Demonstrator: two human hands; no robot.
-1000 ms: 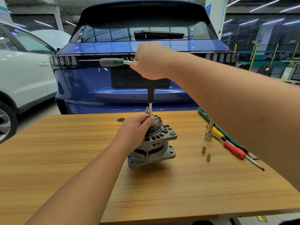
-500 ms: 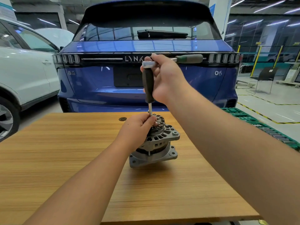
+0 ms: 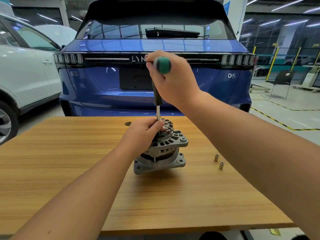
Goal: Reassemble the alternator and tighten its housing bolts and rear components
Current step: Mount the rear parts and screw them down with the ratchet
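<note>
Since half a second ago the wrench's (image 3: 157, 94) green grip has swung from pointing right, across the car's (image 3: 155, 80) tail, to pointing toward the camera, so its round end now faces the viewer; the two sockets (image 3: 218, 161) have also come back into view on the right. The right hand (image 3: 173, 78) is clenched round the top of the wrench, where the green grip meets the black upright stem. The stem hangs nearly plumb, and its thin steel shaft runs down into the top of the alternator (image 3: 161, 149). The left hand (image 3: 144, 134) wraps the alternator's upper left side, fingers curled over the rear parts and pinched close about the shaft's foot; whether they touch the shaft itself I cannot tell. The alternator stands on end near the middle of the table (image 3: 69, 170), a little toward the far edge. Its body is grey cast metal: a wide flanged base with bolt ears, a dark band of windings showing through the gap above it, and a slotted upper housing with a mounting ear on the right. Dark components and copper leads crown the top. The sockets stand upright to its right, close together and well apart from the alternator. A white car (image 3: 26, 75) stands at left.
</note>
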